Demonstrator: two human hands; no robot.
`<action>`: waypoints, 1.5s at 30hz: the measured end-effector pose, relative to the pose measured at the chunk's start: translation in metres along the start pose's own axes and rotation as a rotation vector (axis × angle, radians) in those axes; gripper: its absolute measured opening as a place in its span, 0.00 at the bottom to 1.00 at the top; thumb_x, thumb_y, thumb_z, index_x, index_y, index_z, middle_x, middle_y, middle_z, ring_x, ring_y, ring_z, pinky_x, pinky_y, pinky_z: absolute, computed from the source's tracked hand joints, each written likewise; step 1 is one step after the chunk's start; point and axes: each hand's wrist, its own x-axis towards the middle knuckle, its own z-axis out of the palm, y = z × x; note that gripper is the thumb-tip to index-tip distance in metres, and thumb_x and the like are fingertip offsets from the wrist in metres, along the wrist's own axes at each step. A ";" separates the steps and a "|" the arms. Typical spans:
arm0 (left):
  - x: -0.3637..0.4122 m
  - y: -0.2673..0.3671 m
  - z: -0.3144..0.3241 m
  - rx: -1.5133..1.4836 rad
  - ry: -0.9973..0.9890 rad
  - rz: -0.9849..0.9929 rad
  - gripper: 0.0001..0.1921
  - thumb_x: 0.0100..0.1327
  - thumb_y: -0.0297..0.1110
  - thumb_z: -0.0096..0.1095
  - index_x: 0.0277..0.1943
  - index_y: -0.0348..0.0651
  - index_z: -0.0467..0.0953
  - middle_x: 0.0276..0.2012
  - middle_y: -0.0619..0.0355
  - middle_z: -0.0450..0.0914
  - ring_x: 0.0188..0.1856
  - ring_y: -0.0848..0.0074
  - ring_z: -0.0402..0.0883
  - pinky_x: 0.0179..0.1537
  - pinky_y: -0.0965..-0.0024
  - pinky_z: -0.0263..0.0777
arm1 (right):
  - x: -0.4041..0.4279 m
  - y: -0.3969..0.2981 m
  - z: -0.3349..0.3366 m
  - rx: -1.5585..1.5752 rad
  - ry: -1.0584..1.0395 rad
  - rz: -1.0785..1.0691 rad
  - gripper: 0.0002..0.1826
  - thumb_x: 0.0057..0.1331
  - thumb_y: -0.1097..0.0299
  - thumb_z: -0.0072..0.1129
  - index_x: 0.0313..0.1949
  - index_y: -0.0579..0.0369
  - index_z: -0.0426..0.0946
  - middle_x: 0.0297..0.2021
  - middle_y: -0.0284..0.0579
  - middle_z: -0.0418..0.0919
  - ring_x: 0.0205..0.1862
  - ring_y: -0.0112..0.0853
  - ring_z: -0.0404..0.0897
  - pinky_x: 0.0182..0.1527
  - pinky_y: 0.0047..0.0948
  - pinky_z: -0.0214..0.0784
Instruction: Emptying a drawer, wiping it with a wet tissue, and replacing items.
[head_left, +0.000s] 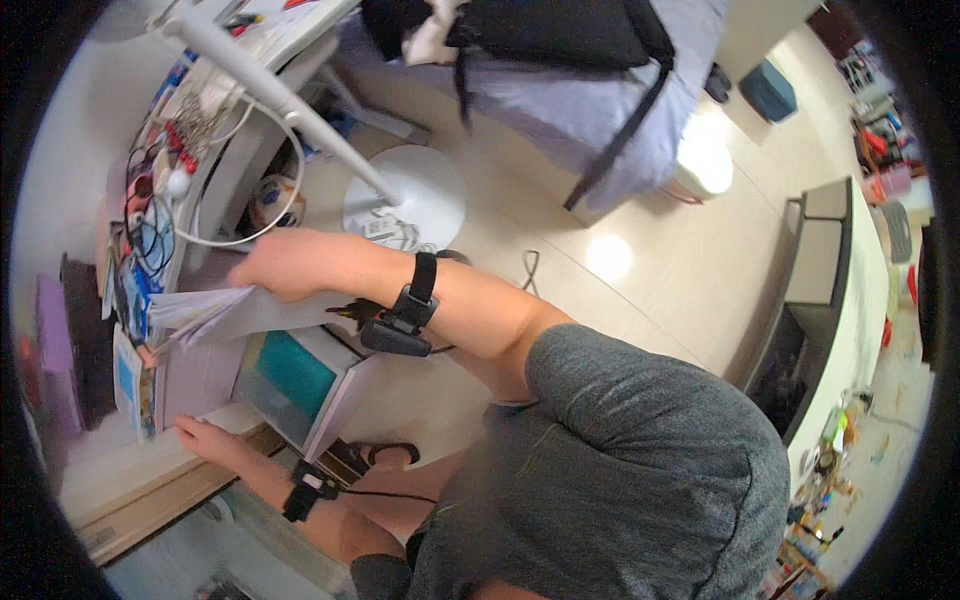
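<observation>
My right hand (281, 262) is closed at one end of a bundle of loose papers (206, 307), which fans out towards the cluttered desk edge. Its fingertips are blurred and partly hidden. Lower down, my left hand (202, 436) has curled fingers close to a pale ledge (97, 484); whether it grips anything is unclear. Upright booklets (129, 386) stand just beyond it, beside a pale purple panel (199, 379). Between my forearms is an open white drawer or box (337, 409) with a teal folder (296, 369) in it. Both wrists wear black strapped devices.
Cables, beads and small items (161, 187) crowd the desk. A white lamp pole (300, 127) rises from a round base (442, 180) on the floor, near a loose white cable (301, 161). Behind is a bed (525, 127) bearing a black bag (555, 34). A white table (840, 300) stands right.
</observation>
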 end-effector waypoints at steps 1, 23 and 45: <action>-0.010 -0.011 -0.002 0.004 -0.037 -0.084 0.18 0.65 0.42 0.47 0.41 0.31 0.68 0.34 0.59 0.66 0.34 0.76 0.61 0.37 0.72 0.60 | -0.008 -0.006 -0.017 0.031 0.041 0.002 0.22 0.49 0.79 0.49 0.46 0.47 0.74 0.31 0.54 0.77 0.36 0.49 0.76 0.38 0.43 0.68; -0.101 -0.018 0.081 0.102 -0.405 -0.185 0.22 0.67 0.46 0.48 0.50 0.31 0.68 0.45 0.51 0.73 0.45 0.71 0.71 0.45 0.70 0.65 | -0.555 0.086 -0.234 0.665 1.746 0.726 0.26 0.56 0.68 0.58 0.53 0.65 0.65 0.44 0.51 0.76 0.44 0.39 0.77 0.48 0.37 0.72; -0.471 0.164 0.303 -0.269 -1.290 -0.200 0.19 0.64 0.45 0.50 0.43 0.34 0.74 0.30 0.55 0.79 0.32 0.73 0.75 0.38 0.71 0.69 | -0.690 0.240 -0.239 0.630 1.524 1.259 0.19 0.58 0.65 0.54 0.45 0.64 0.68 0.37 0.48 0.75 0.37 0.38 0.77 0.37 0.35 0.71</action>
